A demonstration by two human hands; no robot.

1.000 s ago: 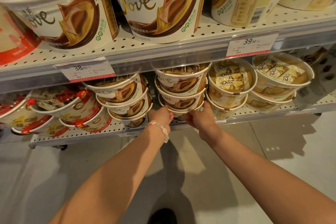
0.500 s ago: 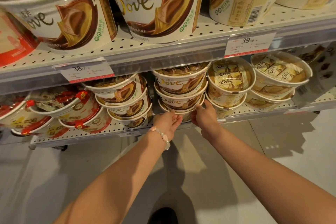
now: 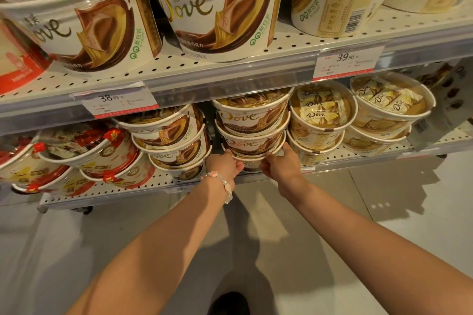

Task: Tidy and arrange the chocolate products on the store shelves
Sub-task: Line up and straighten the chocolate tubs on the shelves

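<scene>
Both hands (image 3: 252, 163) have closed on the bottom tub (image 3: 252, 161) (three stacked).

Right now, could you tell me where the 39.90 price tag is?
In the head view, the 39.90 price tag sits upper right on the upper shelf's front rail, above the pale gold Dove tubs.

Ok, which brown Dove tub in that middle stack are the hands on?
The bottom tub of three; left hand and right hand grip its sides.

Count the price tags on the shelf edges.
2: the 38.00 tag at left, the 39.90 tag at right. A lower label behind the left hand is unclear.
</scene>
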